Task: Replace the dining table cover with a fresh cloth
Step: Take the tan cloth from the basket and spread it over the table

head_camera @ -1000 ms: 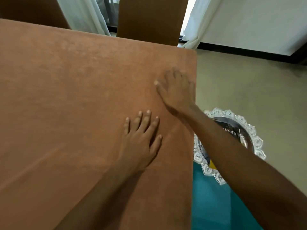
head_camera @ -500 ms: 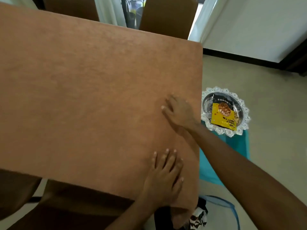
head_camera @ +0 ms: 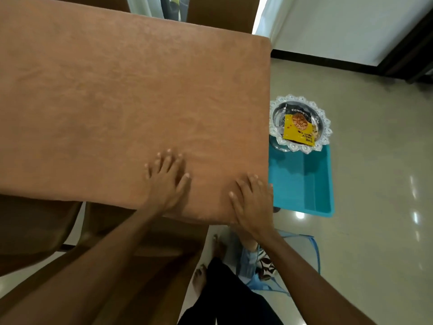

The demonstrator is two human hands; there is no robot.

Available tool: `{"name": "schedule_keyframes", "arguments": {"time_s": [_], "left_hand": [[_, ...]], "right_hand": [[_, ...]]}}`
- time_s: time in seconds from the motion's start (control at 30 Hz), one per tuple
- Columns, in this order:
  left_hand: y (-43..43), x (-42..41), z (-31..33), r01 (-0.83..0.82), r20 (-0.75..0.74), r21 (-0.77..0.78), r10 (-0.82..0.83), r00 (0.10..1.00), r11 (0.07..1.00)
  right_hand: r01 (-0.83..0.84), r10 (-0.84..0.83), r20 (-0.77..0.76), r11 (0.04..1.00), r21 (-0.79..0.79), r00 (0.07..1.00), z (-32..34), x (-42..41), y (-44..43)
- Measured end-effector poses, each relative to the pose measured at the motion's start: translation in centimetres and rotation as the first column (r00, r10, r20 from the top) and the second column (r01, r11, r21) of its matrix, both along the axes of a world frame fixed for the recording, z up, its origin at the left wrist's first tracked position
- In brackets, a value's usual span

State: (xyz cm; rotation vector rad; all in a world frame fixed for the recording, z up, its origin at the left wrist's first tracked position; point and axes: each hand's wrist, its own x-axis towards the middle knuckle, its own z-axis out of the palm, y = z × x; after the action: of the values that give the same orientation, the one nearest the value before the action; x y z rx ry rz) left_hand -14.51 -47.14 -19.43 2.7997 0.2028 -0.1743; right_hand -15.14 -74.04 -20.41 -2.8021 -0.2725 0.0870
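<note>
Two bare feet [head_camera: 206, 261] stand nearest on a glossy beige tiled floor [head_camera: 375, 207], beside a blue mesh basket [head_camera: 281, 266] holding crumpled patterned fabric. Two hands press flat on the brown cloth [head_camera: 117, 102] that covers the dining table: the left hand [head_camera: 167, 181] lies palm down with fingers spread, gripping nothing, and the right hand [head_camera: 254, 205] lies flat at the near right corner, its fingers extended along the edge, holding nothing either. Right of the table, one turquoise tray-like surface [head_camera: 302, 184] carries one silver scalloped dish [head_camera: 278, 127], and in it one yellow and black packet [head_camera: 298, 127] reads "ALMONDS" and "THE DAILY NUT". Farther off, pale curtains [head_camera: 264, 17], a white wall [head_camera: 339, 24] and dark skirting close the room.
</note>
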Motion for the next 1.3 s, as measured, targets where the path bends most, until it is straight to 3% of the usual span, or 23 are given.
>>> {"name": "schedule_keyframes", "arguments": {"time_s": [0.13,0.27,0.37,0.5,0.67,0.77,0.93,1.0,1.1,1.17,1.2,1.3], "left_hand": [[-1.5,-4.5,-1.3,0.064,-0.070,0.123,-0.056,0.996,0.990],[-3.6,-8.6,-1.1,0.140,-0.016,0.074,-0.139,0.990,0.987],[-2.4,-8.6,0.0,0.084,0.032,-0.036,-0.083,0.996,0.996],[2.3,-5.1,1.5,-0.063,0.101,-0.036,0.066,0.993,0.997],[10.9,-1.6,1.9,-0.328,0.011,-0.001,0.328,0.945,0.945],[15.2,-2.2,2.7,-0.360,-0.004,0.008,0.360,0.933,0.933],[22.9,-4.8,2.9,-0.334,-0.035,0.063,0.337,0.941,0.940],[26.9,-5.6,2.8,-0.348,-0.010,0.058,0.349,0.937,0.936],[33.8,-6.9,2.2,-0.354,0.027,0.041,0.353,0.935,0.934],[39.1,-8.3,1.7,-0.347,0.005,0.051,0.347,0.938,0.937],[41.5,-9.0,1.4,-0.353,0.002,0.050,0.353,0.936,0.934],[46.4,-11.3,0.9,-0.335,0.001,0.033,0.335,0.942,0.942]], "right_hand": [[-0.093,0.095,-0.032,0.994,0.064,0.995,1.0,4.8,4.9],[-0.219,0.218,-0.107,0.976,0.007,0.970,0.3,7.1,8.7],[-0.332,0.328,-0.087,0.942,-0.038,0.941,-0.6,5.3,9.1],[-0.462,0.461,-0.036,0.886,-0.046,0.887,-1.3,1.4,8.1],[-0.439,0.438,0.025,0.897,0.047,0.899,-0.1,4.9,14.3],[-0.391,0.392,0.012,0.916,0.090,0.920,1.1,8.5,19.7],[-0.405,0.406,-0.085,0.914,0.025,0.910,0.9,9.3,28.8],[-0.500,0.496,-0.100,0.866,-0.020,0.863,1.1,7.0,33.0],[-0.753,0.744,-0.121,0.651,-0.094,0.658,0.8,1.0,39.2],[-0.833,0.832,-0.068,0.544,-0.099,0.551,0.3,-2.6,43.7],[-0.834,0.836,-0.030,0.544,-0.092,0.549,0.4,-2.9,45.8],[-0.719,0.719,0.026,0.695,-0.024,0.694,1.1,-0.5,51.1]]}}
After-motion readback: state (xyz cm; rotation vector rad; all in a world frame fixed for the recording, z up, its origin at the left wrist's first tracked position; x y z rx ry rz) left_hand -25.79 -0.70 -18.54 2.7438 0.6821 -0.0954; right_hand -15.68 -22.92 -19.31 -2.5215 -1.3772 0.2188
